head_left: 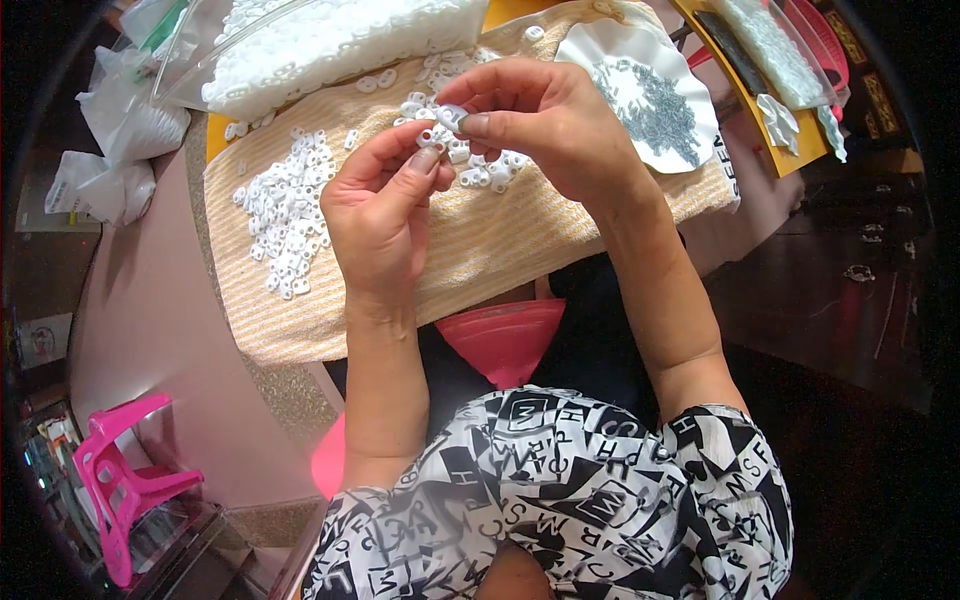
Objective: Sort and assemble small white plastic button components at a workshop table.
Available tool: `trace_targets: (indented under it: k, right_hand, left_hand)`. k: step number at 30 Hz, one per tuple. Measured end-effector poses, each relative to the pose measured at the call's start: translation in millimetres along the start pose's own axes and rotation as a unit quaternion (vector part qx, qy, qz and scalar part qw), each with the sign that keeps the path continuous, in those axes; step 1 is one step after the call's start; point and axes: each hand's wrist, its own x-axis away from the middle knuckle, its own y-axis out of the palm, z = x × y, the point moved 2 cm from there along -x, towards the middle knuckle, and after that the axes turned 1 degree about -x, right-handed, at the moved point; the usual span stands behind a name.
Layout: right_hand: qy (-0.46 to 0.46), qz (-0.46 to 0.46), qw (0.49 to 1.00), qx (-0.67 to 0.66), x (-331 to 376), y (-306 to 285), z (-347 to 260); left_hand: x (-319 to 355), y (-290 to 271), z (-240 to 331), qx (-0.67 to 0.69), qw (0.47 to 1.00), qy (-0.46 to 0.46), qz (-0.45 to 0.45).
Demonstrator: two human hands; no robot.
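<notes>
Above a yellow-striped cloth (pixel 470 245), my two hands meet fingertip to fingertip. My left hand (pixel 385 210) pinches a small white plastic piece with a hole (pixel 428 138) between thumb and forefinger. Another small white piece (pixel 452 117) is pinched in my right hand (pixel 560 125), almost touching the first; fingers partly cover both. A loose pile of similar white pieces (pixel 290 210) lies to the left of my left hand. More white pieces (pixel 490 172) are scattered behind and under my fingers. To the right, a white wavy-edged dish (pixel 590 45) holds many tiny grey metal pins (pixel 665 110).
A clear bin (pixel 185 85) full of white pieces stands at the back. At the right are another clear box (pixel 775 55) and a crumpled tissue (pixel 778 122). White plastic bags (pixel 120 130) and a pink chair (pixel 130 470) are on the left.
</notes>
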Motion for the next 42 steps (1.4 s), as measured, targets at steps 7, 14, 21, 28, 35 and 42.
trace_targets:
  k: [7,14,21,28,35,42]
  right_hand:
    - [-0.022,0.011,0.997,0.071,0.5,1.0,0.9]
    - [-0.041,0.022,0.998,0.043,0.5,12.1,5.2]
    - [-0.031,0.020,0.999,0.006,1.5,14.5,4.1]
    - [-0.005,0.019,1.000,-0.021,1.6,15.0,4.6]
    - [0.005,-0.006,1.000,-0.023,1.2,9.6,1.5]
    - [0.037,-0.033,0.997,-0.065,2.7,5.4,0.3]
  left_hand:
    - [0.0,1.8,-1.0,-0.021,1.000,0.009,0.014]
    - [1.9,1.6,0.0,-0.047,0.998,0.027,0.026]
    - [1.0,1.5,0.4,-0.066,0.996,0.056,0.012]
    - [1.3,-2.4,5.0,-0.109,0.989,0.097,-0.017]
    - [2.2,-2.2,4.4,-0.107,0.989,0.071,-0.070]
    - [4.7,0.9,5.7,-0.102,0.989,0.050,-0.096]
